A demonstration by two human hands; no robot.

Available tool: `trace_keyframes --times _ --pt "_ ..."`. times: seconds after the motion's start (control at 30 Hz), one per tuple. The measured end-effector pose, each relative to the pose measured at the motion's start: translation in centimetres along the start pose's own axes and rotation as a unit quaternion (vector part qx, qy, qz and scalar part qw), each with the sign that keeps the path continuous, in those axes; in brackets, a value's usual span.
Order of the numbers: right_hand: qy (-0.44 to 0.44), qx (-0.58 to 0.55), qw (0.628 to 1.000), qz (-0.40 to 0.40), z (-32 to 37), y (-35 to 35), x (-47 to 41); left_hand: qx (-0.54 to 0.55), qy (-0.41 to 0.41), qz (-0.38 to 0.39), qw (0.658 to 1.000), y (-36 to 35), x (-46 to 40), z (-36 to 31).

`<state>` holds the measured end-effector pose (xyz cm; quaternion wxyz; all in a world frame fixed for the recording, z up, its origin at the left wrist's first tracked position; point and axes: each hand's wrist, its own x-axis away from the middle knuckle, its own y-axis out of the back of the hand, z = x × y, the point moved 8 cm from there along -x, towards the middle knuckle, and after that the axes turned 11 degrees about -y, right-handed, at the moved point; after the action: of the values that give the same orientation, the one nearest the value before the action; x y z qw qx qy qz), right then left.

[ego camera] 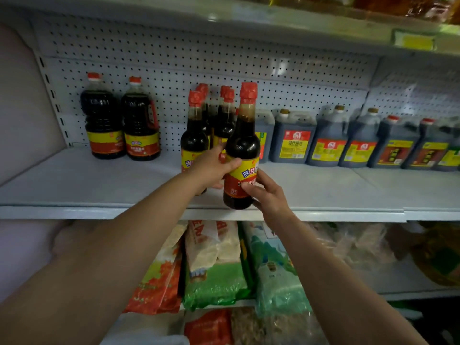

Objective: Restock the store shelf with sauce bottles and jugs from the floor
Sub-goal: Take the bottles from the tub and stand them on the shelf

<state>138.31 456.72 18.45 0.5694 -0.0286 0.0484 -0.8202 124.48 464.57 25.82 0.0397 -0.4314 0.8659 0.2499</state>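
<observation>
A dark sauce bottle [243, 145] with a red cap and yellow-red label stands upright at the front edge of the white shelf [99, 185]. My left hand [211, 168] grips its label from the left, and my right hand [266, 192] holds its lower part from the right. Just behind it stand several matching sauce bottles [195, 130], packed close together. Two handled sauce jugs [122, 120] sit at the back left of the same shelf. A row of square dark jugs [348, 143] lines the back right.
A perforated back panel [199, 61] closes the shelf, and another shelf [249, 18] hangs low overhead. Bags of rice and grain [216, 265] fill the shelf below. Bare shelf surface lies between the left jugs and the bottle cluster.
</observation>
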Motion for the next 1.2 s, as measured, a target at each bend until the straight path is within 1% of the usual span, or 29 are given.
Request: trace_keyframes --times 0.13,0.3,0.4,0.53,0.63,0.83,1.0,1.1,1.2 --pt "-0.006 0.014 1.0 0.01 -2.0 1.1 -3.6 -0.032 0.051 -0.035 0.998 -1.1 -1.9 3.2" --pt "-0.019 0.009 1.0 -0.01 -3.5 1.9 -7.6 -0.138 0.03 -0.1 0.985 -1.0 -4.5 4.7" --pt "-0.024 0.05 0.998 -0.022 -3.8 1.9 -10.0 -0.194 0.028 -0.121 0.973 -0.9 -5.5 5.6" --pt "-0.006 0.077 0.996 -0.033 -3.7 1.8 -11.9 -0.229 0.022 -0.149 0.962 -0.7 -6.8 5.8" --pt "0.02 0.114 0.992 -0.041 -3.7 1.7 -13.0 -0.24 0.024 -0.157 0.958 -0.8 -7.6 6.1" --pt "0.024 0.142 0.988 -0.06 -3.8 1.6 -14.3 -0.229 0.033 -0.172 0.957 -0.8 -8.2 6.4" --pt "0.016 0.161 0.984 -0.075 -3.4 1.4 -14.0 -0.234 0.039 -0.173 0.956 -0.9 -8.2 6.3" --pt "0.007 0.207 0.975 -0.081 -2.7 1.1 -13.4 -0.229 0.054 -0.165 0.958 -0.9 -7.9 6.6" --pt "-0.028 0.243 0.965 -0.099 -1.6 1.9 -12.2 -0.208 0.07 -0.153 0.963 -1.1 -6.8 6.7"
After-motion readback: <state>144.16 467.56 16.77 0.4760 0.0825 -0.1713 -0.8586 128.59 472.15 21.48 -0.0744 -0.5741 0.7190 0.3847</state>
